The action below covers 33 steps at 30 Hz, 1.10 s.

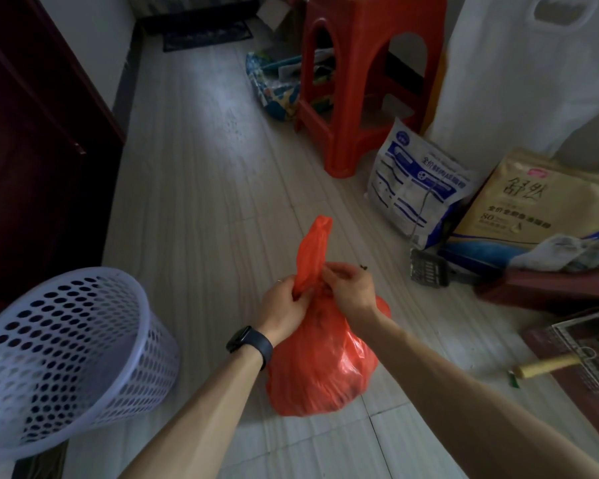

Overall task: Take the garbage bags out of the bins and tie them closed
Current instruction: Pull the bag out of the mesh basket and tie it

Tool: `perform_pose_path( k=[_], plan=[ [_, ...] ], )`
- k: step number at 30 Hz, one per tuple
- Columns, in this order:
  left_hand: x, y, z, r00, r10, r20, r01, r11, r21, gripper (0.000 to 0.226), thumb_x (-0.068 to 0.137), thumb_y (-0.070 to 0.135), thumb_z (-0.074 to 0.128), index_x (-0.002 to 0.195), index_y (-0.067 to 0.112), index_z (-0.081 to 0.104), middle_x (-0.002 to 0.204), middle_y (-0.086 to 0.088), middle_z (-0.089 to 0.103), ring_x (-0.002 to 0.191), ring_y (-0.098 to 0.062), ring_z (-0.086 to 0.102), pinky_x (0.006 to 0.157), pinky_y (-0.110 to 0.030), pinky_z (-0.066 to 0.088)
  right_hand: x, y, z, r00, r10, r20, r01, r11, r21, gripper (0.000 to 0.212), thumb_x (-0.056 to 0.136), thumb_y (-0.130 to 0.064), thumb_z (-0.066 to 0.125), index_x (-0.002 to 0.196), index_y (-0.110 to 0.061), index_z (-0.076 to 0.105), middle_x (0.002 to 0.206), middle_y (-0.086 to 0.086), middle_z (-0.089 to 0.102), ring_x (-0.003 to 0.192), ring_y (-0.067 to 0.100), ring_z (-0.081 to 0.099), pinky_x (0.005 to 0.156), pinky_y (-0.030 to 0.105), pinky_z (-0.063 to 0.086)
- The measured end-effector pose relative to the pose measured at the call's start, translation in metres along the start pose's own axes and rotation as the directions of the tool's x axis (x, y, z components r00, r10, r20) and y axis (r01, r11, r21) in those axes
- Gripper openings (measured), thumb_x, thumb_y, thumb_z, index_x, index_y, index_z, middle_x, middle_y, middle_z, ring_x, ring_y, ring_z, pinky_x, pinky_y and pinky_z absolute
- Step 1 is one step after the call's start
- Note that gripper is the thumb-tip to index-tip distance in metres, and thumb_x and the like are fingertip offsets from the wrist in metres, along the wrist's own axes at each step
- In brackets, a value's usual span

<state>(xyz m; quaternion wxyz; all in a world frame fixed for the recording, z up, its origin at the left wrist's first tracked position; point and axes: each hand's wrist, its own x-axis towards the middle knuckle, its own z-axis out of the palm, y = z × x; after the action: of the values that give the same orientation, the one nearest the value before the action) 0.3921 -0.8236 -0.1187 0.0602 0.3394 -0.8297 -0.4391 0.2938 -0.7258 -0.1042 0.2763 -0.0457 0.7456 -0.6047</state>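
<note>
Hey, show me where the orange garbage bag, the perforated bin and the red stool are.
orange garbage bag [325, 371], head view, its bulging lower body.
perforated bin [83, 340], head view, its holed side wall.
red stool [353, 133], head view, its nearest leg.

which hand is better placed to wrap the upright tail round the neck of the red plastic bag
Probably left: the left hand grips the upright tail of the red plastic garbage bag; the right hand pinches the neck beside it.
</note>
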Motion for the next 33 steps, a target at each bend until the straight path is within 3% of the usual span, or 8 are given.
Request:
perform_pose_path(
  k=[4,6,11,15,19,24,28,33],
  plan=[
    [0.002,-0.001,-0.003,0.999,-0.043,-0.02,0.042,0.997,-0.062,0.021,0.091,0.04,0.067,0.095,0.02,0.073,0.09,-0.001,0.076,0.087,-0.018,0.069,0.075,-0.034,0.053,-0.008,0.003,-0.003,0.994,-0.073,0.084,0.085,0.986,-0.142,0.022,0.084,-0.019,0.073,0.105,-0.028,0.073,0.097,-0.003,0.077,0.089,0.01,0.072,0.09,0.033,0.056],
    [0.006,-0.005,-0.002,0.994,-0.101,-0.039,0.095,0.988,-0.119,0.032,0.089,0.048,0.066,0.091,0.017,0.073,0.088,-0.002,0.076,0.088,-0.019,0.07,0.078,-0.039,0.054,-0.014,0.004,-0.005,0.986,-0.146,0.083,0.164,0.945,-0.284,0.024,0.085,-0.027,0.071,0.109,-0.027,0.072,0.099,-0.006,0.076,0.093,0.008,0.07,0.087,0.026,0.053],
    [0.011,-0.007,-0.004,0.987,-0.159,0.0,0.156,0.967,-0.2,0.038,0.089,0.053,0.064,0.094,0.017,0.076,0.087,0.001,0.076,0.089,-0.018,0.072,0.083,-0.04,0.056,-0.022,0.016,0.002,0.924,-0.379,0.057,0.331,0.714,-0.617,0.027,0.096,-0.027,0.056,0.096,-0.006,0.073,0.102,0.012,0.071,0.096,0.029,0.065,0.087,0.034,0.046],
    [0.01,-0.009,-0.007,0.984,-0.176,0.012,0.174,0.958,-0.229,0.033,0.094,0.048,0.06,0.094,0.017,0.073,0.092,-0.003,0.076,0.09,-0.021,0.071,0.086,-0.042,0.056,-0.024,0.025,0.008,0.854,-0.503,0.133,0.471,0.638,-0.609,0.028,0.098,-0.015,0.047,0.09,0.001,0.068,0.098,0.02,0.067,0.092,0.037,0.062,0.087,0.043,0.049],
    [0.007,-0.002,-0.006,0.99,-0.083,0.117,0.105,0.974,-0.2,0.02,0.085,0.051,0.058,0.094,0.036,0.068,0.108,0.002,0.073,0.105,-0.018,0.067,0.096,-0.04,0.05,-0.017,0.014,0.002,0.952,-0.3,0.063,0.292,0.823,-0.488,0.026,0.102,-0.022,0.045,0.097,-0.008,0.065,0.092,0.013,0.071,0.089,0.032,0.065,0.074,0.034,0.041],
    [0.015,-0.016,-0.001,0.988,-0.065,0.141,0.099,0.963,-0.249,0.054,0.08,0.05,0.048,0.125,0.026,0.065,0.127,-0.005,0.066,0.124,-0.023,0.058,0.111,-0.043,0.04,-0.01,0.009,0.001,0.968,-0.228,0.106,0.25,0.834,-0.492,0.029,0.103,-0.027,0.04,0.101,-0.01,0.063,0.098,0.01,0.071,0.094,0.031,0.065,0.07,0.031,0.039],
    [0.009,-0.013,-0.004,0.997,0.032,0.064,-0.02,0.983,-0.183,0.029,0.101,0.021,0.047,0.115,0.007,0.068,0.114,-0.014,0.07,0.112,-0.029,0.064,0.094,-0.034,0.048,-0.018,0.021,0.006,0.835,-0.479,0.271,0.546,0.656,-0.521,0.02,0.097,-0.011,0.044,0.09,-0.003,0.062,0.087,0.018,0.066,0.083,0.039,0.061,0.075,0.04,0.041],
    [0.007,-0.012,-0.003,0.999,0.018,0.029,-0.013,0.984,-0.178,0.02,0.098,0.027,0.059,0.101,0.017,0.075,0.099,-0.003,0.075,0.093,-0.018,0.069,0.077,-0.029,0.049,-0.019,0.032,0.007,0.831,-0.494,0.255,0.535,0.586,-0.608,0.023,0.094,-0.016,0.045,0.089,-0.004,0.065,0.089,0.019,0.064,0.082,0.038,0.06,0.077,0.046,0.048]
  ],
)
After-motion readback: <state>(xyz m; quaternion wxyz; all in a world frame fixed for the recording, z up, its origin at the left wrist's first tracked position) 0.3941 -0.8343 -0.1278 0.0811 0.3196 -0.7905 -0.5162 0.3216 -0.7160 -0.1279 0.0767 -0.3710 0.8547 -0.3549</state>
